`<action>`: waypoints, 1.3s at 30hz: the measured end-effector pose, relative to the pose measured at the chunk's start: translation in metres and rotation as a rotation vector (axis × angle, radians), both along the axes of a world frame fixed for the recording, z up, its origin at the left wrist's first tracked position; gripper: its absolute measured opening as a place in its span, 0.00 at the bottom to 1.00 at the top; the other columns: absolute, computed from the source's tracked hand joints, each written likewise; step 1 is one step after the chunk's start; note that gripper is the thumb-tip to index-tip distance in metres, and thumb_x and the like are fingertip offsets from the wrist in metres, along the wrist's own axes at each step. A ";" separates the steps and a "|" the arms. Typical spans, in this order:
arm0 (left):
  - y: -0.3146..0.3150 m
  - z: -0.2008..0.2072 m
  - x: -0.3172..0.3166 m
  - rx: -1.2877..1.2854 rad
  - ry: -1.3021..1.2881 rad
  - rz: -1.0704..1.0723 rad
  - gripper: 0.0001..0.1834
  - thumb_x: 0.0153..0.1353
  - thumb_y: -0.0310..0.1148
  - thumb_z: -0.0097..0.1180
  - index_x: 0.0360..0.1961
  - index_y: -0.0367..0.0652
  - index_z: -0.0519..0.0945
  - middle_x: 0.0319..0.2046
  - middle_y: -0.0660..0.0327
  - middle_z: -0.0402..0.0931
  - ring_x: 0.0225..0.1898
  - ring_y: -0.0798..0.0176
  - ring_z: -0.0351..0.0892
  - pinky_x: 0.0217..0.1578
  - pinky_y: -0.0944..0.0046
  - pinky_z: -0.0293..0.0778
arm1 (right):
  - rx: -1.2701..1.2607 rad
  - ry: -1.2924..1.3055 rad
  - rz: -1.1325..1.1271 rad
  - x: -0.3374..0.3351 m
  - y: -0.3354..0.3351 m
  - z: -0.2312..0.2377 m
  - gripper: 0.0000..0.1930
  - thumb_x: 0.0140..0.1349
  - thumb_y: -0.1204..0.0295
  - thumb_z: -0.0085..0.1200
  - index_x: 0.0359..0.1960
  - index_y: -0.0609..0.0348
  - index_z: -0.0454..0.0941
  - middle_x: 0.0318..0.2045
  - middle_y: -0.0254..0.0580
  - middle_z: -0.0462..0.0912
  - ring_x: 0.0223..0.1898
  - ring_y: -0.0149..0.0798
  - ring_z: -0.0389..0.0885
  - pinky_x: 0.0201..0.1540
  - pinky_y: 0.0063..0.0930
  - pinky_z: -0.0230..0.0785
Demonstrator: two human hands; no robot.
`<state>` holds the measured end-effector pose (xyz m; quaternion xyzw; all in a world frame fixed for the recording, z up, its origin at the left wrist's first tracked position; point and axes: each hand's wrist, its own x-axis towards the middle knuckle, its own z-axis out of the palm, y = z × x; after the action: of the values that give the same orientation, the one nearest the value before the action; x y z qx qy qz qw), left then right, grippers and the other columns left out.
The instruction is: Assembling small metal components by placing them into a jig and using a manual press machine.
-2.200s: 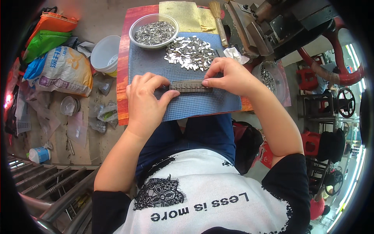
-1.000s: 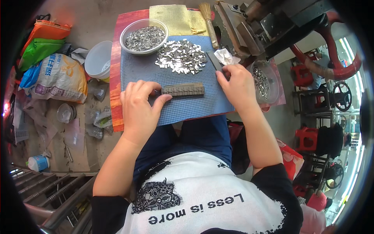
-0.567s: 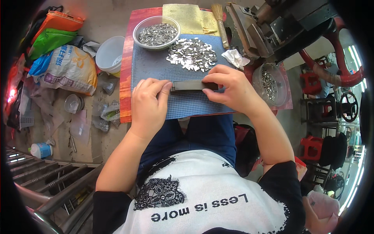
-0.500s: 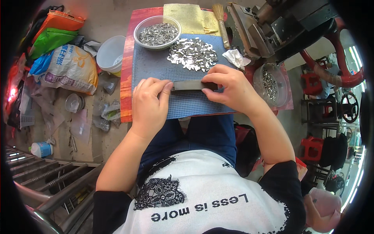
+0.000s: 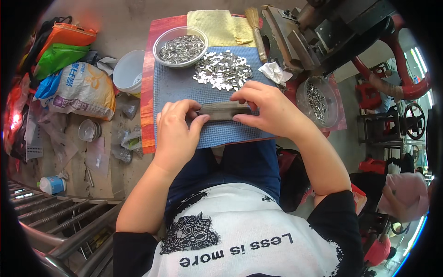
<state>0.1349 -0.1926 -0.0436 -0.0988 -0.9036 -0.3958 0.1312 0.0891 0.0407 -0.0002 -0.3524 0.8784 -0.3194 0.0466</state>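
Note:
A long dark grey metal bar (image 5: 220, 112), with what looks like a groove along it, lies crosswise in front of me over the blue ribbed mat (image 5: 173, 85). My left hand (image 5: 177, 127) pinches its left end between thumb and fingers. Around its right end, the thumb and fingers of my right hand (image 5: 272, 111) are closed. Just beyond the bar is a loose pile of small silvery metal pieces (image 5: 224, 69), some shiny and some dark. A clear round bowl (image 5: 206, 45) full of similar slim pieces stands at the mat's far left.
A straw brush (image 5: 256, 34) and crumpled white tissue (image 5: 275, 73) lie at the far right, beside a dark machine (image 5: 293, 44). A clear tub (image 5: 339, 111) with metal pieces sits right of the board. A white bucket (image 5: 127, 69) and sacks stand left. Another person is at right.
The bar has rolled in my hands, so a grooved side now shows. My fingers have shifted along with it. At the right edge the other person has moved.

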 end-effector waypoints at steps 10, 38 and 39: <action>0.016 0.034 -0.023 0.129 -0.208 -0.218 0.13 0.52 0.27 0.69 0.37 0.37 0.78 0.29 0.57 0.78 0.38 0.58 0.76 0.43 0.57 0.70 | -0.043 0.060 0.016 0.005 0.022 0.011 0.10 0.55 0.71 0.64 0.34 0.62 0.79 0.31 0.46 0.79 0.37 0.49 0.79 0.42 0.38 0.73; 0.194 0.038 -0.146 0.167 0.151 -0.353 0.74 0.34 0.50 0.80 0.73 0.28 0.44 0.64 0.37 0.62 0.68 0.40 0.61 0.69 0.50 0.57 | -0.051 0.253 -0.930 -0.064 0.131 0.043 0.16 0.67 0.62 0.53 0.37 0.65 0.83 0.31 0.57 0.83 0.37 0.55 0.83 0.41 0.42 0.73; 0.192 0.037 -0.146 0.164 0.151 -0.349 0.74 0.34 0.50 0.80 0.73 0.28 0.44 0.64 0.37 0.62 0.68 0.40 0.61 0.69 0.50 0.57 | -0.088 0.203 -0.920 -0.068 0.132 0.038 0.16 0.68 0.62 0.54 0.41 0.65 0.82 0.30 0.54 0.84 0.35 0.47 0.85 0.40 0.36 0.72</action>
<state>-0.0111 -0.0003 -0.0063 -0.2721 -0.8252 -0.4761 0.1355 0.0209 0.1725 0.0374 0.0420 0.9290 -0.3078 -0.2009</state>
